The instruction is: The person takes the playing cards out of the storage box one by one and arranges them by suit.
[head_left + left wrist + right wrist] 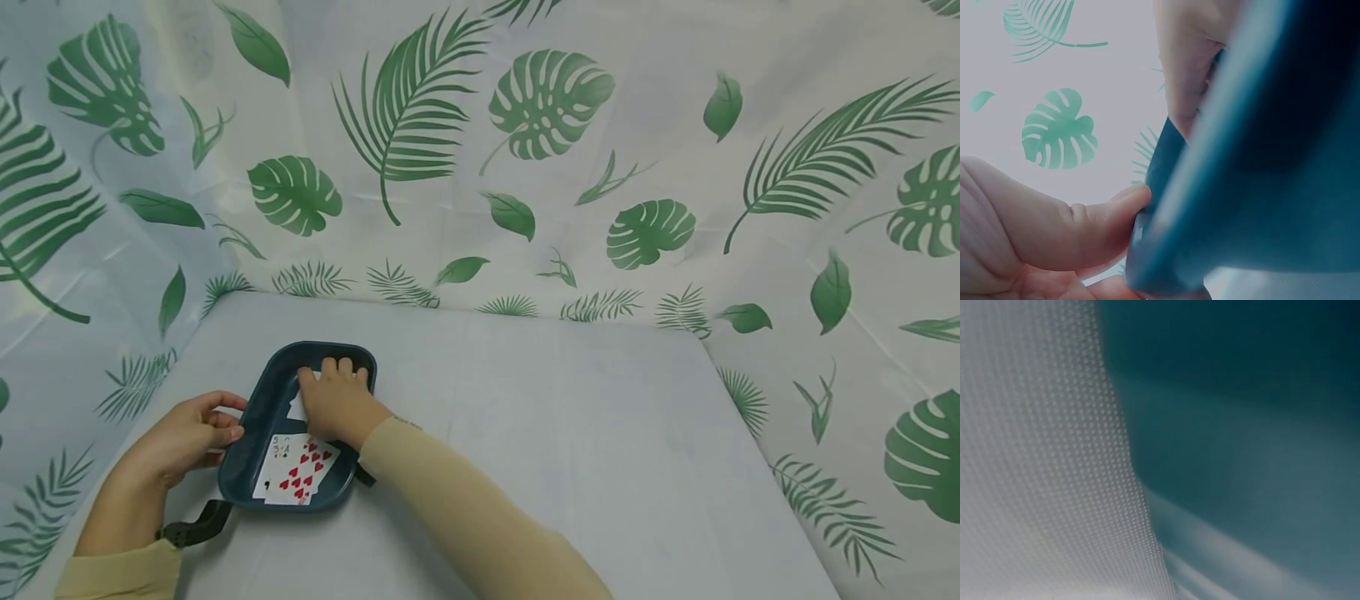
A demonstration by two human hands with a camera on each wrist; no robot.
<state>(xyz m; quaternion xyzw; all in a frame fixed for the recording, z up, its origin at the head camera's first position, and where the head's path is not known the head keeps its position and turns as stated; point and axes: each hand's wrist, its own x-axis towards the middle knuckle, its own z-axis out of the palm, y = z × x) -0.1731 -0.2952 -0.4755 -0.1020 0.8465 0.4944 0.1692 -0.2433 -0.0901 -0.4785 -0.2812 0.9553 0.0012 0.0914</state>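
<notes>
A dark blue tray (247, 437) with rounded corners lies at the left of the table. My left hand (180, 433) grips its left side, with the thumb (1125, 203) at the rim and fingers below. My right hand (337, 404) reaches down into the far part of the tray, over a white playing card (297, 408) that it partly covers. Its fingertips are hidden, so whether they pinch the card does not show. Closer to me in the tray, several playing cards overlap, a card with red hearts (303, 477) on top. The right wrist view shows only blurred sleeve fabric (1041, 456) and blue tray surface (1241, 456).
A white table (562, 433) extends to the right of the tray. Behind it and at both sides hangs a white sheet (465, 192) printed with green leaves. A black wrist mount (198, 527) sticks out from my left wrist beside the tray's near corner.
</notes>
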